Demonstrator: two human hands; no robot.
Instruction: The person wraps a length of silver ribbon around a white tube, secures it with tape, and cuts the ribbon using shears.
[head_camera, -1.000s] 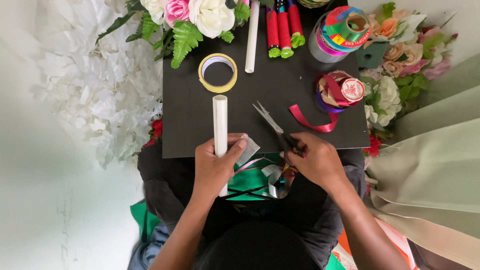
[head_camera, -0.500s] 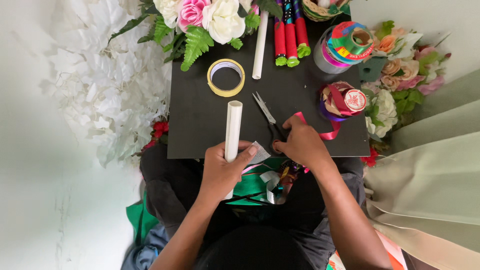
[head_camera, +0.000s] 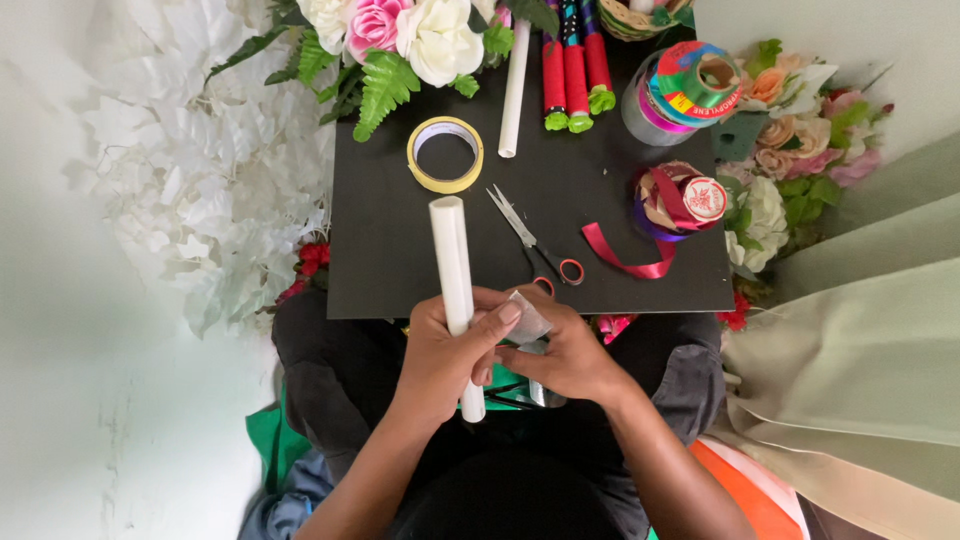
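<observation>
The white paper tube (head_camera: 455, 290) looks light, stiff, slippery and crushable; my left hand (head_camera: 447, 350) has a closed grip round its lower half, above my lap. My right hand (head_camera: 565, 352) pinches clear tape (head_camera: 528, 320) at three o'clock; scissors (head_camera: 535, 245) lie at one o'clock on the black tabletop (head_camera: 380, 250).

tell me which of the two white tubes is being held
The white tube nearer the person, gripped by the left hand; the other white tube lies untouched beside the flowers.
</observation>
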